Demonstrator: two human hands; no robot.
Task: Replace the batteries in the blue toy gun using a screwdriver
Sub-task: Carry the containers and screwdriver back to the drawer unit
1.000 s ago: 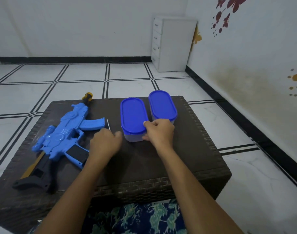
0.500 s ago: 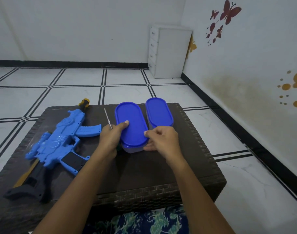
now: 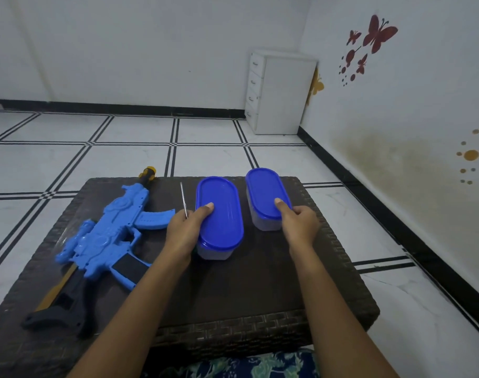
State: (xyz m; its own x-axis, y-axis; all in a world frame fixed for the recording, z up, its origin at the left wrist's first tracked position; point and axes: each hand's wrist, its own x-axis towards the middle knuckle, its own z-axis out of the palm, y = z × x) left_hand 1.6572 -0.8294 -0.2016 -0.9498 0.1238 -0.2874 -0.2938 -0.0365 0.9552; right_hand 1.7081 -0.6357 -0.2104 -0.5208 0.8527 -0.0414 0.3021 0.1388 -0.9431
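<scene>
Your blue toy gun (image 3: 107, 236) lies flat on the left part of the dark woven table (image 3: 260, 282), yellow-tipped muzzle pointing away, black stock toward the near-left corner, black panel on the grip facing up. Your left hand (image 3: 182, 233) clasps the left container (image 3: 222, 214), thumb on its blue lid; a thin screwdriver (image 3: 183, 197) shaft juts out beyond the knuckles, between gun and container, handle hidden. Your right hand (image 3: 299, 227) clasps the right container (image 3: 265, 189), thumb on lid. Containers stand side by side, apart. White drawer unit (image 3: 282, 94) against the far wall

Blue toy gun (image 3: 107, 236), seemingly woven table (image 3: 260, 282)
</scene>
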